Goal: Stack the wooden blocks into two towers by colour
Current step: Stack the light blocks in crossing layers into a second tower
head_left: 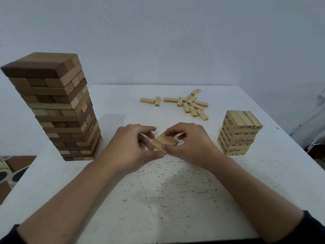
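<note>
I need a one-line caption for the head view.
The left hand and right hand pinch a row of pale blocks between a brown tower and a pale tower.

A white, black-speckled table (175, 191) stands before a pale wall (175, 32), patterned floor (10, 169) showing at left.

I see a white table (175, 191), speckled with dark marks, filling the lower frame. On it at the left stands a tall brown tower (58, 106) of mixed dark and light blocks. At the right is a shorter pale tower (239, 134) of numbered blocks. Loose pale blocks (190, 103) lie scattered at upper centre, some touching, well apart from both towers.
</note>
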